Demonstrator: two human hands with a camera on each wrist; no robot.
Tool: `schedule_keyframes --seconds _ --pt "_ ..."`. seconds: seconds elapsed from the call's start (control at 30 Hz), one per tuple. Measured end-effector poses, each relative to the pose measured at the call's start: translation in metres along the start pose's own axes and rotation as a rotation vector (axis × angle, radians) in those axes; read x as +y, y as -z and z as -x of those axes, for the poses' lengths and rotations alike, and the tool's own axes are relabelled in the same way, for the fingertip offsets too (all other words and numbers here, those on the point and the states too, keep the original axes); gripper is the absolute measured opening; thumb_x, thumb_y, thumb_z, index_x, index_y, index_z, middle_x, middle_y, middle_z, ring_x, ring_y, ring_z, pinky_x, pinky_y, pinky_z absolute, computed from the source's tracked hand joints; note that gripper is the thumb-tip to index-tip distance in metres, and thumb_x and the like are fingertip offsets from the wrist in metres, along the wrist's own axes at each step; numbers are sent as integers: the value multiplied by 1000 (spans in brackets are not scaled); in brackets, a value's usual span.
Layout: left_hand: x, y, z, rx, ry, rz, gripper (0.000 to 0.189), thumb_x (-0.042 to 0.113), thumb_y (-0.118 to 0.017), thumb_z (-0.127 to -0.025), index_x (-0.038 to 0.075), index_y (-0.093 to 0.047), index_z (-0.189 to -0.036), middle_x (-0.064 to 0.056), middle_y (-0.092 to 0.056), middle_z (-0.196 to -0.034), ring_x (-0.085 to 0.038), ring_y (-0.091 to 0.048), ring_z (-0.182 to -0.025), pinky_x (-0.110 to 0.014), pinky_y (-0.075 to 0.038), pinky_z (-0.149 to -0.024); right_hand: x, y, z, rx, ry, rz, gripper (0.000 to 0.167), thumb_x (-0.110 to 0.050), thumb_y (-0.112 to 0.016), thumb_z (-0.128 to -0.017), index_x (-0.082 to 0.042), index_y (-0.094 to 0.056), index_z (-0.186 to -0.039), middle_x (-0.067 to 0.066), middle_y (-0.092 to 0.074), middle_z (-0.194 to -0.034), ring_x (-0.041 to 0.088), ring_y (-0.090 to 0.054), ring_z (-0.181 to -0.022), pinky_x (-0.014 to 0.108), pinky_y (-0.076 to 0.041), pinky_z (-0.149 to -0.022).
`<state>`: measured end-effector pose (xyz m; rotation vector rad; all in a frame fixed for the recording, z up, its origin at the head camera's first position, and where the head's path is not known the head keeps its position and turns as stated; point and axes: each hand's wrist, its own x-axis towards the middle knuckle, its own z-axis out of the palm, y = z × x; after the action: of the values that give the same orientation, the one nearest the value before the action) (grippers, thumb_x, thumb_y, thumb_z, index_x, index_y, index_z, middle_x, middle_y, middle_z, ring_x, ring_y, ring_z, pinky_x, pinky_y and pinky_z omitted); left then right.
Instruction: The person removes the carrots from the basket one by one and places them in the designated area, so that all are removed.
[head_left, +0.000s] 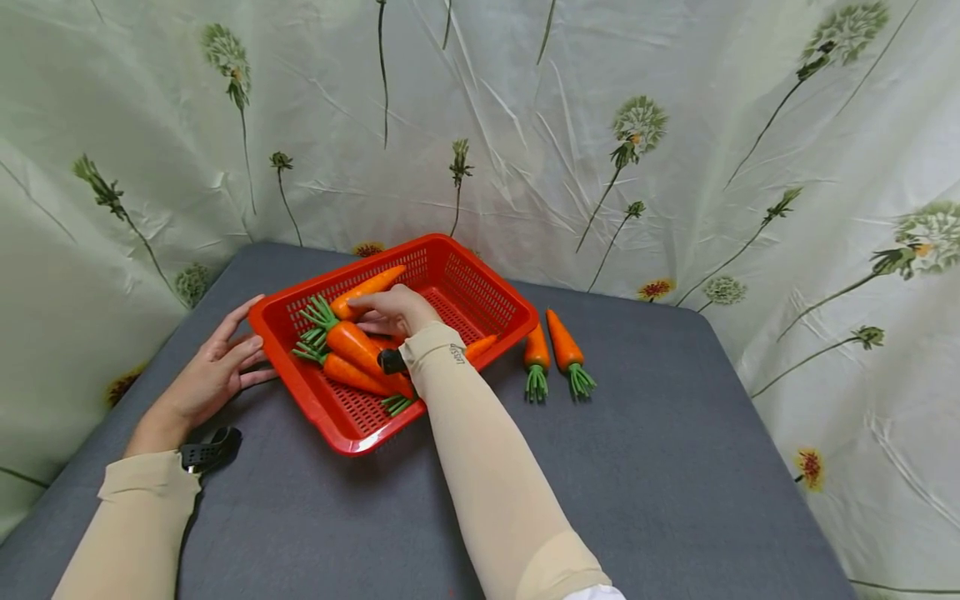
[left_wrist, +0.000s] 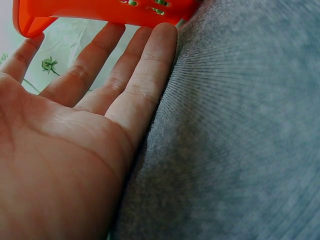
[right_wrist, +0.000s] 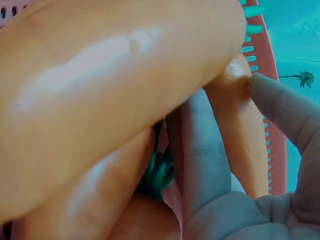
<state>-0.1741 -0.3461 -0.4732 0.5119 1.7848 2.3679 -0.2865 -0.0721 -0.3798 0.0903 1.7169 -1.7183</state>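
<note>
1. Basket, red, perforated: set askew by the back edge of the bench, nearer the back-left corner. Probably placed there so both arms reach it.

2. My left hand is at the basket's left end, fingers straight and spread, tips touching the plastic. Not gripping; likely just steadying it so it doesn't slide.

3. My right hand is down inside the basket. Thumb and fingers pinch the far carrot from either side, close to its leafy end; remaining fingers mostly hidden, can't tell how they lie. Thick end probably gives the surer hold.

4. That far carrot lies along the basket's back side, tip pointing toward the bench's back edge, greens toward the left edge.

5. Other carrots are heaped across each other beside and under my arm; exact count blocked. Crossed bodies leave little gap, so I'd guess that's why I go in with fingertips.

6. Two loose carrots rest on the bench right of the basket, near the back edge, greens toward the front edge. One is partly hidden by the basket rim.
</note>
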Motion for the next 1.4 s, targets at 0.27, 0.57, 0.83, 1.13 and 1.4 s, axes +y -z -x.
schedule_keyframes --seconds 0.27,0.57,0.83,1.13,1.4 --pt "0 0 1 6 4 -11 64 5 -38 -116 34 -22 -172 12 -61 -145 -6 -73 -120 -29 -65 -91 1 -2 1 -6 23 22 14 -12 -73 -103 2 -70 -108 13 -75 -112 31 -70 -129 40 -53 -114" --pt "1 0 1 28 21 -36 65 7 -39 -116 34 -21 -172 13 -59 -145 -5 -73 -118 -29 -65 -90 1 3 1 54 38 -5 36 -14 -76 -101 -1 -56 -127 12 -71 -111 33 -69 -133 38 -55 -111" --pt "0 0 1 13 21 -18 65 6 -38 -117 35 -21 -172 10 -60 -144 -6 -73 -119 -30 -65 -91 0 3 2 70 25 5 31 -16 -79 -99 -7 -54 -117 9 -66 -109 32 -68 -133 38 -55 -113" --pt "0 0 1 6 22 -16 65 6 -37 -117 35 -20 -172 10 -60 -144 -6 -73 -120 -30 -65 -92 -2 4 0 90 56 86 16 -21 -78 -101 -7 -70 -101 5 -73 -98 24 -76 -107 37 -58 -110" --pt "0 2 1 20 28 -29 65 6 -38 -116 35 -21 -172 11 -59 -144 -6 -73 -119 -30 -65 -91 -3 7 -1 106 95 86 17 -23 -77 -101 -12 -70 -90 1 -72 -85 12 -69 -75 37 -59 -108"
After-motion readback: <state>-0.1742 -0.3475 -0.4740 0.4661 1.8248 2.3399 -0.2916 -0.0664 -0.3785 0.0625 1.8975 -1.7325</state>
